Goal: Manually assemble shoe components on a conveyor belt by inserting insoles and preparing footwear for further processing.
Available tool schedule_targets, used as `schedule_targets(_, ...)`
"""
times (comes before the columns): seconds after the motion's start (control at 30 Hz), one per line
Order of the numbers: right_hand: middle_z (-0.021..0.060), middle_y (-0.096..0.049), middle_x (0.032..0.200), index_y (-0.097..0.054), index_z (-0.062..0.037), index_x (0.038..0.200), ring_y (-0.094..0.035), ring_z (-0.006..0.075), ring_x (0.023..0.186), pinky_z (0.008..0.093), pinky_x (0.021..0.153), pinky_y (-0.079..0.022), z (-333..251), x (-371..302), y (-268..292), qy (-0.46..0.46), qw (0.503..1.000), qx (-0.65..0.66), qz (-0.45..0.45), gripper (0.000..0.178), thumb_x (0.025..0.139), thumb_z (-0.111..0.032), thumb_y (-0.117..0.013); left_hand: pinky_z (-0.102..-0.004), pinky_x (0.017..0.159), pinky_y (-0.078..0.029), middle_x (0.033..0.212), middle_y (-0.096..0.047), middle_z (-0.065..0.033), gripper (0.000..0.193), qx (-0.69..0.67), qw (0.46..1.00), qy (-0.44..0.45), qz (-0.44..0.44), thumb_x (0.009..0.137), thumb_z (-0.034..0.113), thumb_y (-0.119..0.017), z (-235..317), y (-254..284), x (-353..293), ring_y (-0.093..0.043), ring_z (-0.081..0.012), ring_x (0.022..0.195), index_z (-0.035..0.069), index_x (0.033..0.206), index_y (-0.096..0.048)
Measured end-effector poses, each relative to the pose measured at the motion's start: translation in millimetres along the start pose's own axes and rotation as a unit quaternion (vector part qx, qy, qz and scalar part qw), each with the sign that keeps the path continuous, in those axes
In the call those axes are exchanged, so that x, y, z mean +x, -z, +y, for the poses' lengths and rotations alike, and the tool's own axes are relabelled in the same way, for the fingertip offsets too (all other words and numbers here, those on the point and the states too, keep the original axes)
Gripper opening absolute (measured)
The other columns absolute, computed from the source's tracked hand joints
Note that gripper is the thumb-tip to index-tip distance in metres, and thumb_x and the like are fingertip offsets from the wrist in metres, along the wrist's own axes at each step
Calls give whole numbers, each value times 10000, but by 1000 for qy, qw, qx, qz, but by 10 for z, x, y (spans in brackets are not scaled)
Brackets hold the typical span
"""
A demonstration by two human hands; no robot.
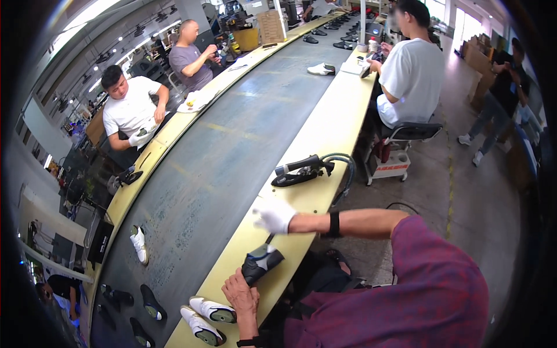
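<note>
My bare left hand (240,294) grips a dark shoe (259,267) with grey-blue parts, holding it tilted over the pale yellow bench. Just beyond the shoe is my right hand (275,217), in a white glove. It is smeared by motion, so its fingers are unclear. A short dark stick-like piece (269,238) shows between glove and shoe; I cannot tell if the hand holds it. Beside my left wrist lie two white shoes (210,308) with green and black on them. Farther up the bench, a black iron (299,174) rests on its side.
A grey conveyor belt (226,139) runs along the bench's left, carrying a white shoe (139,245) and several black shoes (152,303). A hose (350,174) hangs from the iron over the bench's right edge. Co-workers sit across the belt and farther along my side, near a black chair (413,131).
</note>
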State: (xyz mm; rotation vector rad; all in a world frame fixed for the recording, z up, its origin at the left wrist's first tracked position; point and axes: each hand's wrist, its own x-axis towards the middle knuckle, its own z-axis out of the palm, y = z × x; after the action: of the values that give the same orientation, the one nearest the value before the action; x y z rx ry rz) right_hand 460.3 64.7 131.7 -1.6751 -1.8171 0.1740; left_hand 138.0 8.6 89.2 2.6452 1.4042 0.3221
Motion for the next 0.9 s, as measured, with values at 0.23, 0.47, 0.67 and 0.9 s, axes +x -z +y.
schedule_targets(0.23,239,-746,1092,-716,-26,1136,-716,441,1072,522,967,-560,1259,546,630,-171,966,-171,-94,417,936,-385,-788,-547,1022,-458,1216,-654,-225,789,-56,995,72,39,799,215,-876,140,-182,-248,-607,-420,1169,-1,1480,-540)
schedule_targets(0.47,181,-782,1251,-722,-56,1343,-740,338,1163,431,993,-577,1427,649,819,-65,949,-15,-307,694,831,-516,-807,-576,975,-528,1239,-658,-263,564,-115,983,130,66,837,-25,-658,149,-180,-613,-654,-498,1146,-9,1395,-573)
schedule_targets(0.67,144,-798,1174,-721,-48,1377,-736,228,1067,365,978,-572,704,364,799,-128,957,33,-259,533,933,-326,-817,-531,914,-583,1190,-630,-227,615,-50,987,137,67,834,-14,-722,292,-271,-516,-684,-433,1086,-13,1419,-531)
schedule_targets(0.9,228,-758,868,-775,1,996,-766,362,823,435,787,-590,-1103,29,390,29,948,44,-314,503,856,-470,-881,-505,837,-582,1094,-621,-195,456,-25,983,151,102,886,2,-684,276,-324,-559,-690,-408,955,-13,1319,-543)
